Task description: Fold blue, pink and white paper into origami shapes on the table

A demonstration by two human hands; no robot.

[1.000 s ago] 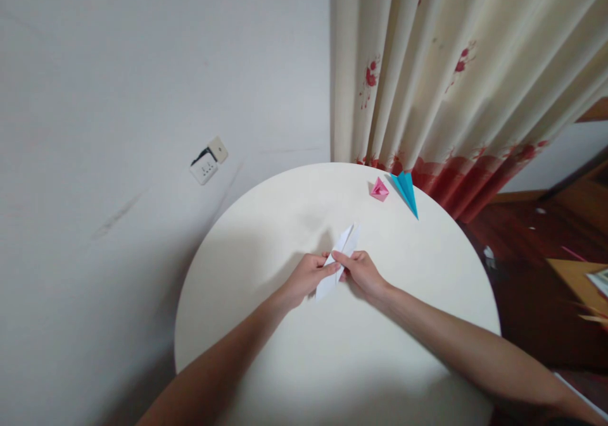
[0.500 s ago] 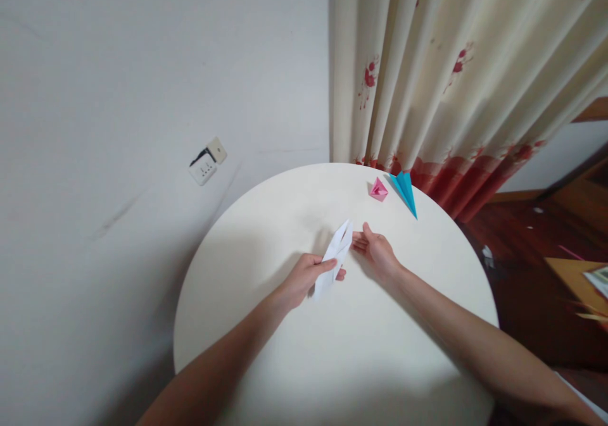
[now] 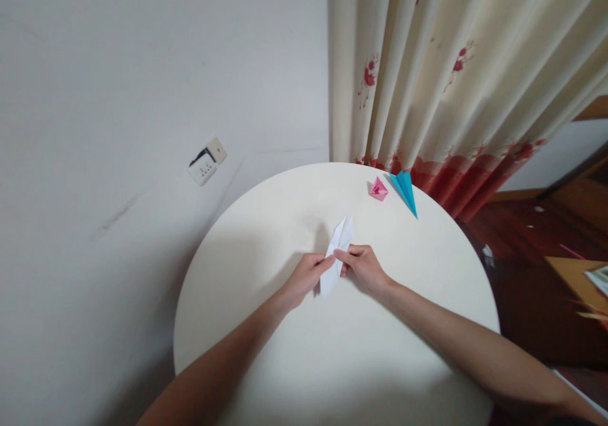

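Both hands' grip pinches white folded paper (image 3: 336, 256) mid-length.

Matt white folded paper (image 3: 336, 255) on a smooth, pale matt surface (image 3: 332, 363); cloth curtain (image 3: 451, 65); glossy wood floor (image 3: 532, 280).

A round table (image 3: 332, 363) with a cream-white top stands in the corner of the room. Beyond the grip and to its left there is a plain white wall (image 3: 142, 65) with some faint grey marks. Low on this wall sits a white socket (image 3: 207, 161), a little tilted, with a dark cable at it. Beyond the grip and to its right hangs a cream curtain (image 3: 456, 65) in long folds, with small red flowers and a red border at the bottom. To the right of the grip, past the table edge, the floor (image 3: 527, 268) is dark reddish wood. The light is soft and even.
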